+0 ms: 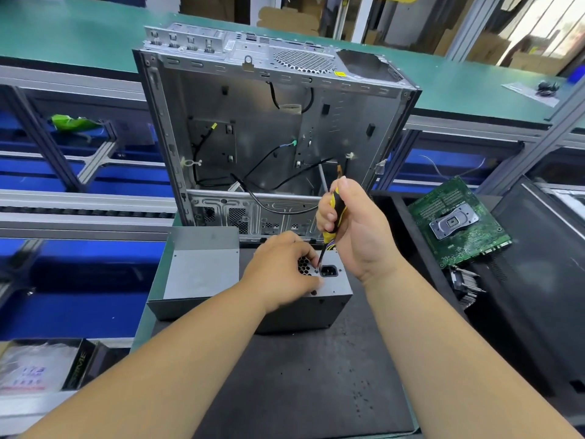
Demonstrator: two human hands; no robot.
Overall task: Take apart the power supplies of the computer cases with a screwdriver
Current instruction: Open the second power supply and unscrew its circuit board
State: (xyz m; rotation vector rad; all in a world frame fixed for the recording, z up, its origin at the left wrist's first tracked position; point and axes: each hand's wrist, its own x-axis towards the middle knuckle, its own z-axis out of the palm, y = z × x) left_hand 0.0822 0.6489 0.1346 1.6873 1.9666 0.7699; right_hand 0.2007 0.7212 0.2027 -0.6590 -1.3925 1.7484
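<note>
- The power supply [329, 299], a grey metal box, sits at the centre of the frame on a dark mat [304, 375], its face with the black socket and the honeycomb vent turned upward.
- The right hand [351, 226] is wrapped around the yellow and black handle of a screwdriver [332, 217], held nearly upright; the tip meets a screw on the top face of the power supply, just left of the socket.
- The left hand [281, 267] lies on top of the power supply over the vent, fingers curled against the metal next to the screwdriver shaft; whether it pinches anything I cannot tell.
- A loose grey metal cover [196, 270] lies just left of the power supply, touching or nearly touching it.
- Behind them, in the upper centre of the frame, an opened computer case [269, 128] stands with black cables hanging inside.
- At the right of the frame a green motherboard [459, 220] lies tilted on a black surface.
- A green bench [79, 36] crosses the top of the frame.
</note>
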